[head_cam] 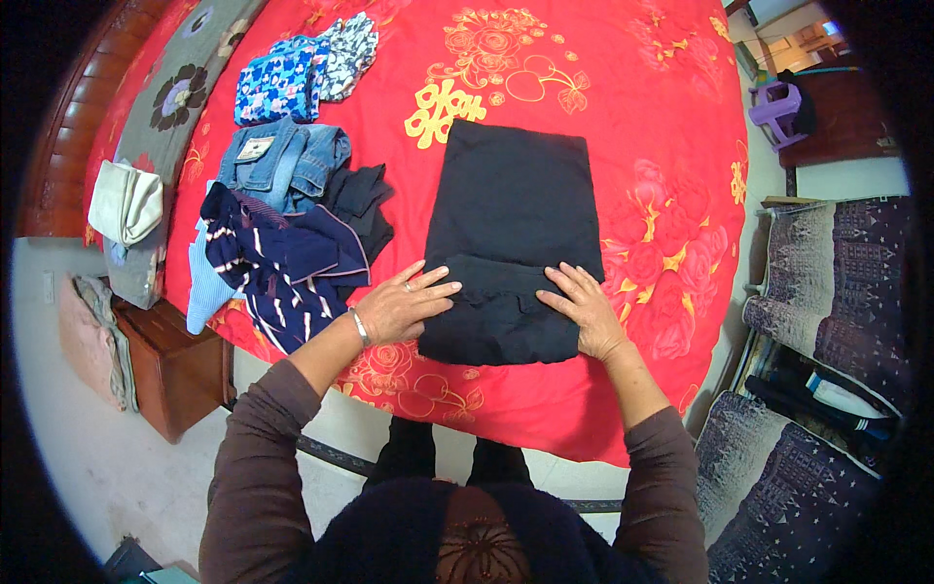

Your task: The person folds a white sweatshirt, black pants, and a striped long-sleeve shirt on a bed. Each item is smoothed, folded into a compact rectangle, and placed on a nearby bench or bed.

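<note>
A black cloth garment (pixel 515 197) lies spread on the red floral bedspread (pixel 503 401), its near part folded up in a band across the lower half. My left hand (pixel 405 303), with a ring and a silver bracelet, rests on the garment's left edge, fingers spread flat over the cloth. On the right edge, my right hand (pixel 584 310) touches the folded band with its fingertips, fingers slightly apart. Neither hand visibly pinches the fabric. Whether any cloth is caught under the palms is hidden.
Left on the bed are a navy patterned garment (pixel 292 263), folded denim (pixel 284 164), a crumpled black cloth (pixel 361 204) and blue printed cloth (pixel 277 84). A white folded cloth (pixel 125 204) sits farther left. A wooden nightstand (pixel 171 358) and purple stool (pixel 777 109) stand beside the bed.
</note>
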`<state>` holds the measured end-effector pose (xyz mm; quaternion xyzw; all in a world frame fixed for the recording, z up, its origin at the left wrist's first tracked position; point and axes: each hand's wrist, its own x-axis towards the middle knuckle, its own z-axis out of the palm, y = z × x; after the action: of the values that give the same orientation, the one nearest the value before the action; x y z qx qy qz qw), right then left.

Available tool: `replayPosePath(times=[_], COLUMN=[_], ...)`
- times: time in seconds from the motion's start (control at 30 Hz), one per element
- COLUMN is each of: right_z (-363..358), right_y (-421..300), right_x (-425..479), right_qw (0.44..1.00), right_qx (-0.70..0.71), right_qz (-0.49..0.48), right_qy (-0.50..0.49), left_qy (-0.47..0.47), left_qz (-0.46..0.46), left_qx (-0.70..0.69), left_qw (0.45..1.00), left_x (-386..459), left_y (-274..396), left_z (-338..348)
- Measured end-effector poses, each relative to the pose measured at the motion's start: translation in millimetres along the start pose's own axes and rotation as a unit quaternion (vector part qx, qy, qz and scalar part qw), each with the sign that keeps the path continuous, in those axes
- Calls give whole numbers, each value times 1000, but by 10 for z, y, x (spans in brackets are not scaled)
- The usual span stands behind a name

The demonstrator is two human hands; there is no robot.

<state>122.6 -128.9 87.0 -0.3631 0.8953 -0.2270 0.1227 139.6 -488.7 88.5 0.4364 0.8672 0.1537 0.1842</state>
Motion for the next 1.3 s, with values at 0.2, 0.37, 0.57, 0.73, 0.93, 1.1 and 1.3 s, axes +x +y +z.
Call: replayPosePath(times=[0.2, 0.37, 0.57, 0.73, 0.93, 1.1, 1.3], right_z=[-47, 61, 408, 250, 182, 293, 414], right_y=[63, 192, 570, 221, 281, 519, 832], right_x=[13, 109, 88, 124, 302, 640, 738], right_qw=[954, 857, 846, 860, 860, 871, 857], right_qx=[257, 373, 334, 400, 346, 252, 256], right_qz=[119, 337, 385, 286, 231, 233, 316], right_qy=[97, 117, 156, 134, 294, 353, 316], left_qy=[204, 312, 323, 362, 490, 495, 414], left_qz=[-150, -346, -389, -342, -314, -417, -474], left_qx=[-308, -342, -428, -442, -345, -314, -359], left_qw=[917, 816, 749, 746, 736, 695, 689], left_x=[151, 392, 670, 566, 695, 867, 954], left_y=[133, -34, -74, 23, 58, -62, -207], left_z=[-113, 216, 208, 346, 308, 387, 277])
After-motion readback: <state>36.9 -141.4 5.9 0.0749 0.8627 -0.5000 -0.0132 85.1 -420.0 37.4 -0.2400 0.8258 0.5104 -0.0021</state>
